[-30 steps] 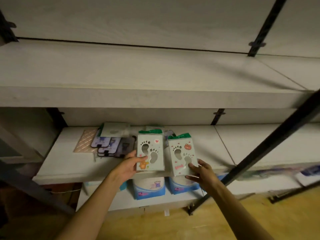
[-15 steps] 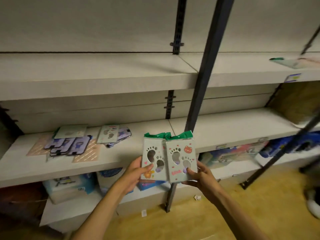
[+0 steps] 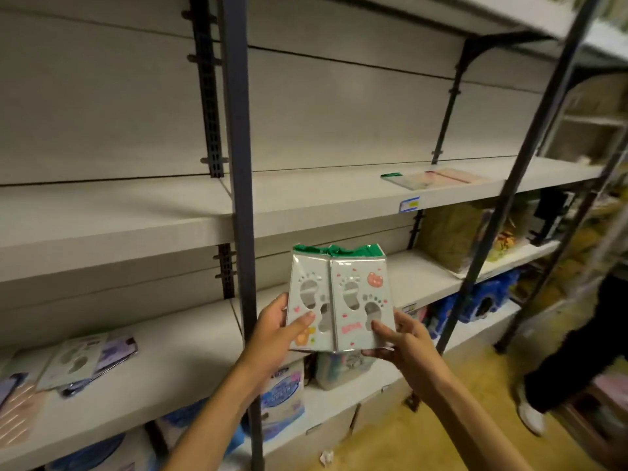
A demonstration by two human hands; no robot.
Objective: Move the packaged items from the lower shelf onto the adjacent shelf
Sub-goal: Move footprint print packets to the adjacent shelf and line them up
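Setting: grey metal store shelving with dark uprights, over a yellowish floor.
Packs in hand: two flat footprint packs, the left pack (image 3: 307, 305) and the right pack (image 3: 362, 300), are held upright side by side, edges overlapping, in the air in front of the dark upright post (image 3: 242, 212), off any shelf.
Left hand: the left hand (image 3: 277, 331) pinches the left pack's lower corner, thumb on the face, fingers behind.
Right hand: the right hand (image 3: 402, 339) grips the right pack's bottom edge, thumb on the front and fingers curled under.
Handling: they look light, thin card in glossy film, so probably slippery and easily bent; a pinch low on the stiff card suits better than the green header flap at the top.
Source: the lower shelf (image 3: 163, 365) at left still carries other packets (image 3: 76, 363).
Destination: the adjacent shelf (image 3: 339, 195) in the right bay, a level higher, already holds a flat packet (image 3: 413, 180) by a price tag (image 3: 409, 204).
Beyond: bagged goods sit on the lower tiers; a person's leg (image 3: 574, 355) stands at right.
Change: half a second ago the packs were just off the lower shelf's front edge; the view has since swung right and up, and the packs have risen toward the right bay.
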